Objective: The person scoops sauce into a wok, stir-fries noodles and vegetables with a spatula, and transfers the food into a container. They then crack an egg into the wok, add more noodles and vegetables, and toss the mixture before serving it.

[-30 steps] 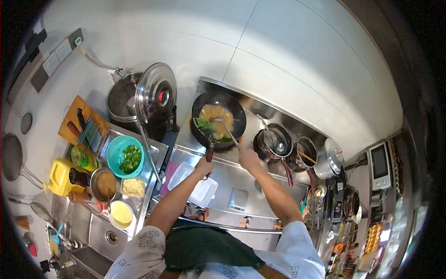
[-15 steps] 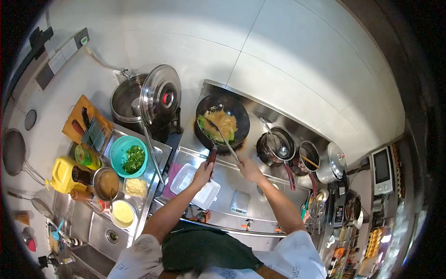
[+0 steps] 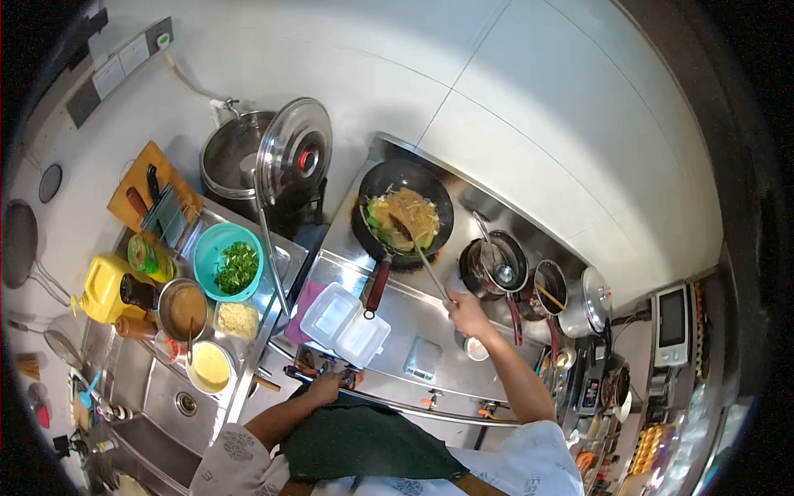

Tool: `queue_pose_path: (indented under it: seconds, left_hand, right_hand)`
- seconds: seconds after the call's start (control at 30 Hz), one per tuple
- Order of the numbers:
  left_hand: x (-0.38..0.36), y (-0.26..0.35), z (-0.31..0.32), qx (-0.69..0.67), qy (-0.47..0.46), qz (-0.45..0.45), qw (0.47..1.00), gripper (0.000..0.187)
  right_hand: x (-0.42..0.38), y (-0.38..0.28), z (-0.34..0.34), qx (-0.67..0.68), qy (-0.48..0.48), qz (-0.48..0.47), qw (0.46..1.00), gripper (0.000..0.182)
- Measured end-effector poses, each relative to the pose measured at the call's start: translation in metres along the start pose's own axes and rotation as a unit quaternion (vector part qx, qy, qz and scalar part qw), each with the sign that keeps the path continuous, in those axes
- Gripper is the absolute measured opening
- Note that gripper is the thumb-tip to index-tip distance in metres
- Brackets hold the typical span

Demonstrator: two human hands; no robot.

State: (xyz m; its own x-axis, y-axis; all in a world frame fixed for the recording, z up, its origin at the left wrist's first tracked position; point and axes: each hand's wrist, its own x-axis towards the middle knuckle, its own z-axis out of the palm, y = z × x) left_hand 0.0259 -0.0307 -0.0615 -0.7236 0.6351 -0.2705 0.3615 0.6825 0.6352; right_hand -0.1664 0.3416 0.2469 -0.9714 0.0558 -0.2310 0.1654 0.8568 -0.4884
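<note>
Noodles with green vegetables [image 3: 409,217] lie in a black wok [image 3: 442,198] on the stove. My right hand [image 3: 468,316] is closed around the long handle of a metal ladle [image 3: 428,266], whose bowl end rests in the noodles. The wok's dark red handle [image 3: 378,287] is free. My left hand [image 3: 325,387] is down at the stove's front edge, beside the controls; its fingers are too small to make out. Near it, a white foam box [image 3: 343,324] lies open on the steel counter, and a small scale [image 3: 423,358] is to its right.
Pans [image 3: 499,263] stand right of the wok, with a lidded pot [image 3: 589,299] beyond. At the left are a teal bowl of chopped greens [image 3: 236,269], a brown sauce pot [image 3: 184,309], a yellow jug [image 3: 107,289] and a large pot [image 3: 234,157].
My left hand has let go of the wok handle and moved down to the stove's front edge. My right hand has shifted slightly right and down with the ladle. The view has shifted a little.
</note>
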Motion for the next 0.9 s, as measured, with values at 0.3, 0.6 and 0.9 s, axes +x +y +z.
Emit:
queue_pose_path:
  seconds: [0.3, 0.6, 0.9]
  left_hand:
    - [0.018, 0.026, -0.021, 0.083, -0.181, -0.029, 0.980, 0.027]
    - [0.043, 0.025, -0.030, 0.084, -0.132, 0.007, 0.988, 0.038]
    - [0.029, 0.056, -0.109, -0.008, -0.114, -0.067, 0.991, 0.034]
  right_hand:
    - [0.060, -0.044, 0.040, 0.232, -0.022, 0.089, 0.968, 0.050]
    - [-0.002, -0.066, -0.046, 0.417, -0.101, 0.213, 0.878, 0.015]
    - [0.106, -0.011, -0.097, 0.587, -0.138, 0.342, 0.720, 0.015]
